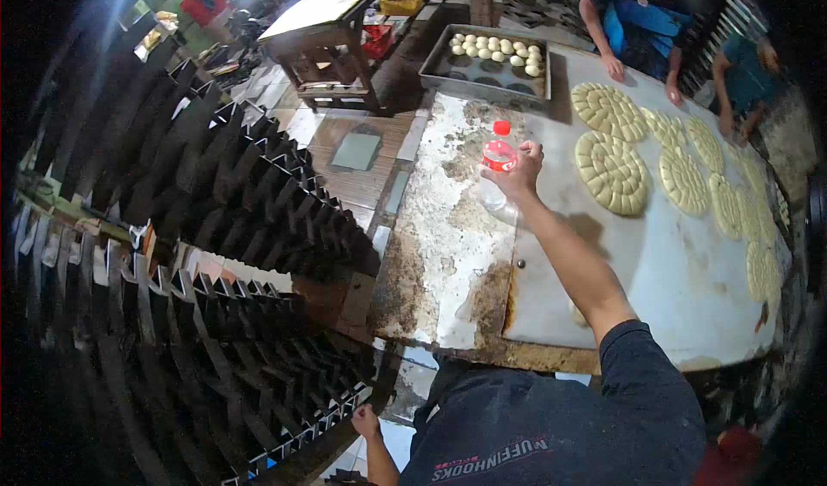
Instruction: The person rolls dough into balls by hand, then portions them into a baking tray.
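Note:
A clear plastic bottle with a red cap and red label [498, 155] is upright at the work table's near-left part. My right hand [520, 172] is wrapped round it at the label, with the arm stretched forward over the table. Down at my side, my left hand [366, 420] hangs with its fingers curled in, close to the dark stacked racks. Right of the bottle, coils of segmented pale dough [612, 173] lie flat on the white tabletop [560, 288].
A metal tray [491, 90] with several dough balls sits at the table's far-left corner. Two people [642, 21] work along the far side. Dark stacked metal pieces [207, 340] crowd the left. Another wooden table [332, 8] stands beyond the tiled floor.

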The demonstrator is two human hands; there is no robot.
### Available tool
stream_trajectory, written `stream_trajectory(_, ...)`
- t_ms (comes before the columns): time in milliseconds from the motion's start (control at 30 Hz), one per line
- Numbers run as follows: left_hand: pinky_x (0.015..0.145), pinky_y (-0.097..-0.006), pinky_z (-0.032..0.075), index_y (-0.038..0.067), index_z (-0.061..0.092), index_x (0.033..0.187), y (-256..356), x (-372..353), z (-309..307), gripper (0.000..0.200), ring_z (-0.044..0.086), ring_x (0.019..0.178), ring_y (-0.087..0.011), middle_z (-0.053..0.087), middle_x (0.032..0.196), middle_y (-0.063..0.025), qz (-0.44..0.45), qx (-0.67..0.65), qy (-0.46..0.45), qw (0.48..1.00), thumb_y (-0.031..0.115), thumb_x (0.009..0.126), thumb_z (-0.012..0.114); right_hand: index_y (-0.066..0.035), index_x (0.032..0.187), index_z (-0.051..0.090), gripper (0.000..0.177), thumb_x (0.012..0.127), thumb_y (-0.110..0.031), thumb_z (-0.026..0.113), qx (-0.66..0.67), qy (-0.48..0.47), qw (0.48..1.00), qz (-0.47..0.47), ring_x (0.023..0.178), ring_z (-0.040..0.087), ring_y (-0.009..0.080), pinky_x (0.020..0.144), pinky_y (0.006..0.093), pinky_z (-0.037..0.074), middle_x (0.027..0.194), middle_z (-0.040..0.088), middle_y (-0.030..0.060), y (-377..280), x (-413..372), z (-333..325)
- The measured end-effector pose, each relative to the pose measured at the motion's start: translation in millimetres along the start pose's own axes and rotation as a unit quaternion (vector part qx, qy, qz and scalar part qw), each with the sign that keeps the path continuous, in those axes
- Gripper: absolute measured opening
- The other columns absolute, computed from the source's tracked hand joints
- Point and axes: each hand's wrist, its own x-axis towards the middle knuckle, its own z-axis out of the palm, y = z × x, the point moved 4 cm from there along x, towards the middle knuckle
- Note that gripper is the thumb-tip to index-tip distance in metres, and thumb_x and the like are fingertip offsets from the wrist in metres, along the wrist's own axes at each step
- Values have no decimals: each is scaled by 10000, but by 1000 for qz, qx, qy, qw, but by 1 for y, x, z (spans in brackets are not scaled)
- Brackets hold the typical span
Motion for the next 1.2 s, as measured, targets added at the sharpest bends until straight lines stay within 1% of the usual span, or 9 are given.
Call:
stream_trajectory(400, 931, -471, 495, 44, 737, 916, -127, -181, 2, 450, 663, 969, -415, 715, 980, -206, -247, 71, 75, 963, 461, 747, 720, -207, 909, 758, 509, 489, -448, 913, -71, 140, 974, -165, 882, 512, 282, 787, 416, 425, 806, 574, 62, 55, 159, 78)
stream_trajectory(700, 771, -521, 521, 37, 715, 942, -174, -150, 8, 317, 673, 844, -397, 712, 967, -179, -233, 84, 65, 967, 325, 853, 616, -40, 1338, 488, 735, 726, -259, 831, 106, 249, 959, -84, 1094, 558, 346, 961, 460, 466, 1132, 569, 201, 147, 102, 148)
stream_trajectory(767, 767, -516, 520, 36, 711, 949, -170, -104, -14, 315, 670, 838, -390, 709, 968, -176, -209, 57, 93, 972, 321, 852, 617, -23, 1394, 390, 740, 747, -88, 742, -55, 185, 981, -27, 1127, 531, 321, 971, 448, 458, 1211, 519, 188, 12, 10, 109)
stream_trajectory(833, 762, -511, 520, 36, 707, 956, -145, -61, -61, 313, 667, 832, -383, 707, 969, -174, -172, 26, 132, 976, 317, 852, 619, -7, 1273, 494, 567, 733, -33, 667, 236, 80, 907, -340, 1098, 550, 303, 959, 413, 466, 1171, 536, 174, -138, -38, 95)
stream_trajectory(900, 757, -505, 519, 35, 704, 963, -117, -22, -122, 311, 665, 826, -377, 704, 970, -171, -118, -7, 179, 977, 313, 852, 621, 31, 1022, 582, 334, 691, 13, 622, 252, -371, 838, -310, 1060, 562, 264, 944, 329, 463, 1119, 525, 179, -307, -60, 45)
stream_trajectory(933, 755, -503, 519, 35, 702, 966, -100, -4, -158, 310, 663, 823, -373, 703, 970, -170, -84, -22, 203, 975, 311, 851, 622, 10, 886, 670, 229, 663, -40, 688, 322, -217, 805, -450, 829, 605, 297, 814, 387, 485, 811, 600, 150, -399, -79, -15)
stream_trajectory(1033, 747, -494, 518, 34, 696, 976, -57, 39, -281, 308, 659, 815, -364, 699, 971, -166, 19, -47, 276, 960, 306, 851, 624, -14, 1131, 622, 370, 768, -34, 696, 372, -276, 769, -441, 1111, 602, 260, 896, 384, 485, 1195, 615, 162, -580, -115, -104)
stream_trajectory(1133, 740, -486, 517, 33, 690, 987, -6, 65, -405, 307, 655, 806, -354, 696, 973, -162, 105, -55, 352, 928, 300, 850, 626, -2, 1133, 604, 394, 782, -122, 738, 415, 105, 561, -709, 1024, 627, 284, 873, 388, 513, 1136, 616, 154, -743, -193, -246)
stream_trajectory(1200, 735, -481, 517, 32, 687, 993, 24, 78, -478, 306, 652, 800, -347, 693, 974, -159, 140, -51, 396, 906, 296, 850, 628, -25, 1310, 507, 631, 769, -221, 768, 503, 100, 458, -726, 1123, 585, 328, 963, 449, 469, 1186, 584, 188, -834, -220, -296)
